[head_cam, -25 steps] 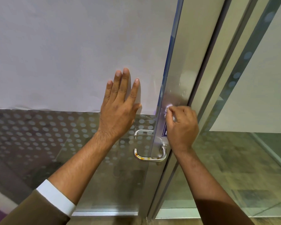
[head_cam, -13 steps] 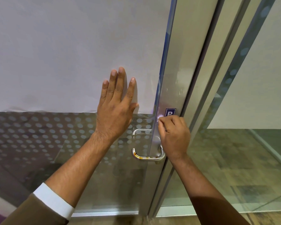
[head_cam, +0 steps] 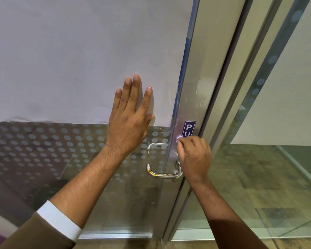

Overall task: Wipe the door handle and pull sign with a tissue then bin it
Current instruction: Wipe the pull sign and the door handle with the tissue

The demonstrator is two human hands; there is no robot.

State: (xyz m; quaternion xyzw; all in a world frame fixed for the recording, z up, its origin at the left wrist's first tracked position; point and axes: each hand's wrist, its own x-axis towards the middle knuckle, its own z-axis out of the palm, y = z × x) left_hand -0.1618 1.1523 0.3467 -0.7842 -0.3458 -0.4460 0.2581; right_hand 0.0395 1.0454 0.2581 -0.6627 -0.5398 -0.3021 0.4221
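— Fingers first: what are yours doing?

— Curled tight, on my right hand (head_cam: 194, 157). They are bunched into a loose fist against the metal door stile (head_cam: 190, 108), pinching a small white scrap of tissue (head_cam: 178, 139) that only just peeps out at the knuckles. Most of it is hidden inside my grip.

— And where does that tissue sit?

— Pressed to the stile at the lower end of the pull sign (head_cam: 189, 129), a dark blue strip with white letters running downward. I can read "P" and "U"; my hand covers the rest.

— The handle?

— Just below my fist. The door handle (head_cam: 163, 174) is a silver U-shaped bar reaching out to the left of the stile, with rusty brown spots along its lower run. My right hand overlaps its right end; whether it touches, I cannot tell.

— Your other hand?

— My left hand (head_cam: 129, 121) lies flat on the glass door (head_cam: 90, 159), left of the sign, fingers straight, close together, pointing up, holding nothing. The fingertips rest on white paper (head_cam: 79, 60) covering the upper glass; the palm is over the dotted frosting below it.

— Anything further out?

— A white cuff (head_cam: 59, 221) and brown sleeve (head_cam: 38, 236) at the near left. To the right, another glass panel (head_cam: 258, 177).
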